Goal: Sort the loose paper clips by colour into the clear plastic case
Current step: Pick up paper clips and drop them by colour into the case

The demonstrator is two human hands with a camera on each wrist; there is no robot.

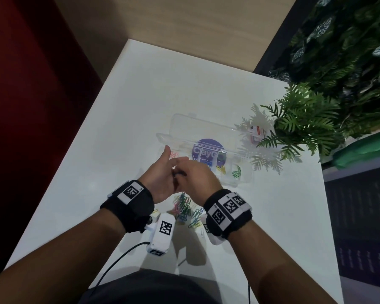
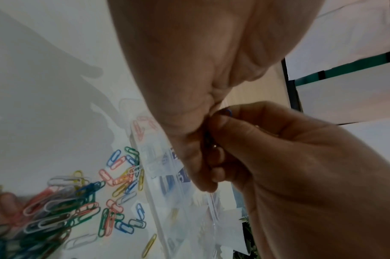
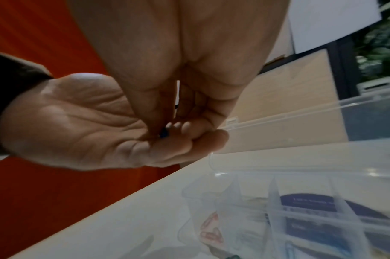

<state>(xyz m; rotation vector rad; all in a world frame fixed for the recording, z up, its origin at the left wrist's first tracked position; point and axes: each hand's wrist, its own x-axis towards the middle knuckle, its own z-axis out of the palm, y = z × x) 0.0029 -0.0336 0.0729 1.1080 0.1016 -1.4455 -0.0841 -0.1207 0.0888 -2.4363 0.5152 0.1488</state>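
Note:
My two hands meet above the white table (image 1: 140,95), between the loose pile and the case. My left hand (image 1: 172,164) is cupped with its fingers curled around a few blue paper clips (image 3: 163,134). The fingers of my right hand (image 1: 180,173) reach into that palm and pinch a blue clip (image 2: 228,112). The clear plastic case (image 1: 206,132) lies open just beyond the hands. Its compartments hold pink clips (image 1: 173,154), yellow clips (image 1: 223,170) and green clips (image 1: 236,172). The mixed pile of loose clips (image 1: 184,207) lies under my wrists.
A potted fern (image 1: 305,123) stands at the table's right edge, with a small labelled box (image 1: 257,131) beside it. A round purple label (image 1: 207,151) shows through the case. The table's left edge runs along a dark red wall (image 1: 31,106).

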